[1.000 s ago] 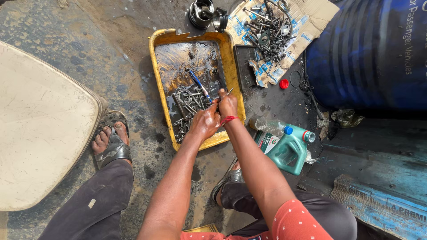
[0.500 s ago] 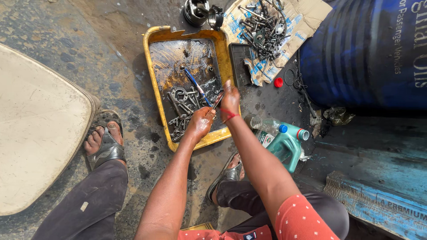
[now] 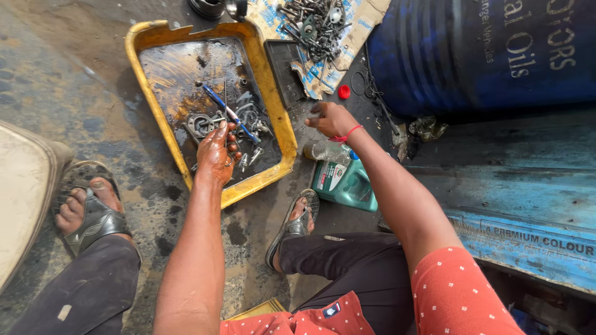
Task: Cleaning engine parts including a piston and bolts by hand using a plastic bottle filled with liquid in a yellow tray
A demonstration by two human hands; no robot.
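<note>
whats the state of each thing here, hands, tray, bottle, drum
left hand: in the yellow tray, fingers closed on a thin metal part
right hand: outside the tray, above the ground, nothing clearly held
yellow tray: oily, scattered with metal parts
green bottle: lying down, capped
blue drum: on its side

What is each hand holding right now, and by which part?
Left hand pinches a thin metal rod by its lower end, over the yellow tray. Right hand: cannot tell.

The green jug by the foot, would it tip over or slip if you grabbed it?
The green jug already lies on its side, so it probably cannot tip further. It looks like smooth plastic on oily ground, so it may feel slippery, more so because the right hand looks greasy. How full, and so how heavy, cannot be told.
</note>
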